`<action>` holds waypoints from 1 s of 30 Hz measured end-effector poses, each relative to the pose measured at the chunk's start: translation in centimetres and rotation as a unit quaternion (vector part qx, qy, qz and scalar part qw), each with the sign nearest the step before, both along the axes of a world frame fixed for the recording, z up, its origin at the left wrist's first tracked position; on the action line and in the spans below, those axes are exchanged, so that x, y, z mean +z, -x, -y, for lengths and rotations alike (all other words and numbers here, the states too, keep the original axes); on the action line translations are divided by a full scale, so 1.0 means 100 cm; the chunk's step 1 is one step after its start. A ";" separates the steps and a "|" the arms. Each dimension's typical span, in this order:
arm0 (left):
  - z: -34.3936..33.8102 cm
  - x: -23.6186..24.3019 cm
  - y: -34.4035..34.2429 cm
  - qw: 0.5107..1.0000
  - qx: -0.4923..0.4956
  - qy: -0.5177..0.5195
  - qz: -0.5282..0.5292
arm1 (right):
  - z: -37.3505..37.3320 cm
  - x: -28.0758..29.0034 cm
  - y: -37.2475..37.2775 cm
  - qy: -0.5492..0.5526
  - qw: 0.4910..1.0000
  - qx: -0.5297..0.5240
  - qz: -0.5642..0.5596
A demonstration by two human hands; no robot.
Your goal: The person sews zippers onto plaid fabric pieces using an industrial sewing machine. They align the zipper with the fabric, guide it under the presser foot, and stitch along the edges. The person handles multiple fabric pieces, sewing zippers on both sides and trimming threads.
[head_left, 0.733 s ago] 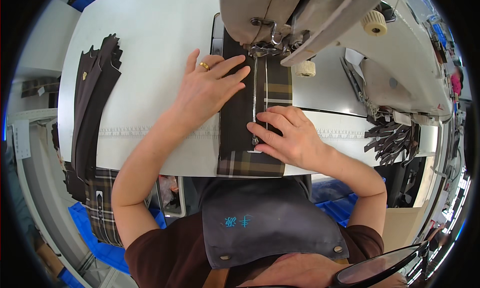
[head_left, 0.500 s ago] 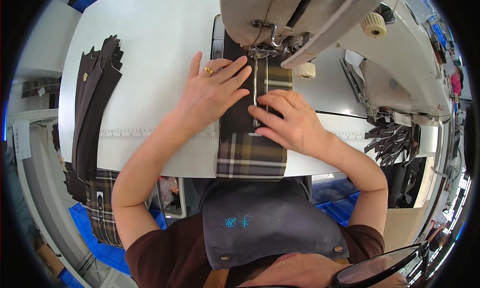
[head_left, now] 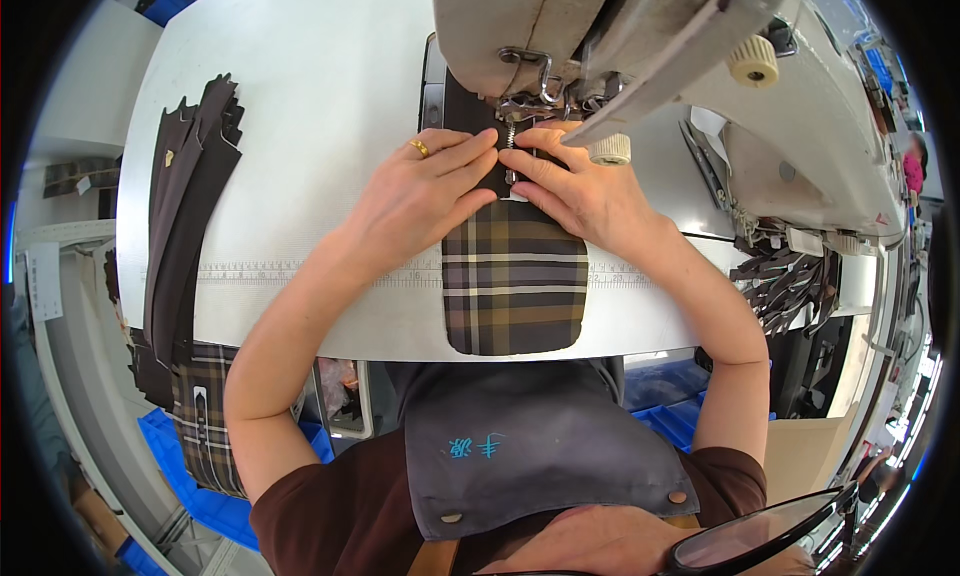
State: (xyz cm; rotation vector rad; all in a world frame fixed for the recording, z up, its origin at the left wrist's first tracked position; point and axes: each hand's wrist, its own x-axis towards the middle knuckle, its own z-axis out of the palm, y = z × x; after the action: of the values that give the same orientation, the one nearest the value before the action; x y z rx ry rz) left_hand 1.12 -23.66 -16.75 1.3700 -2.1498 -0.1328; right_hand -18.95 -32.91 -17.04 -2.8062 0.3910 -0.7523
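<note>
A plaid fabric panel (head_left: 515, 296) in brown, olive and white lies on the machine table, its rounded end near the front edge. Dark cloth with a metal zipper (head_left: 511, 172) runs from it up beneath the presser foot (head_left: 530, 108) of a sewing machine (head_left: 520, 31). My left hand (head_left: 420, 186), a gold ring on one finger, rests flat on the dark cloth left of the zipper. On the other side, my right hand (head_left: 600, 191) lies with fingers stretched out, the fingertips beside the zipper teeth. The needle itself cannot be made out.
Dark fabric pieces (head_left: 195, 206) with zigzag ends lie at the table's left. Below them hangs plaid cloth (head_left: 205, 406) over a blue bin (head_left: 185, 461). Scissors (head_left: 705, 166) and a bundle of dark scraps (head_left: 790, 286) are on the right. A ruler scale (head_left: 390, 276) crosses the table.
The fabric and zipper have moved away from me under the machine, so more plaid shows in front. My right hand has moved forward with them; my left hand has shifted slightly.
</note>
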 end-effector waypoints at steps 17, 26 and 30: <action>0.024 -0.001 -0.006 0.997 0.030 -0.032 -0.070 | 0.016 0.026 0.014 -0.593 0.785 -0.168 0.065; 0.025 -0.009 -0.006 0.995 0.022 0.021 -0.096 | 0.020 0.024 0.005 -0.637 0.748 -0.141 0.122; 0.027 -0.011 -0.007 0.994 0.027 0.023 -0.101 | 0.023 0.027 0.005 -0.665 0.729 -0.138 0.093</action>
State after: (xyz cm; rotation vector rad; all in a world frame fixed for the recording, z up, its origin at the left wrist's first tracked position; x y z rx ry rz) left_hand 1.78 -26.36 -17.89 1.3272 -1.9355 -0.1917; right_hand -19.45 -35.21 -14.32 -1.3036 0.8680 -0.4487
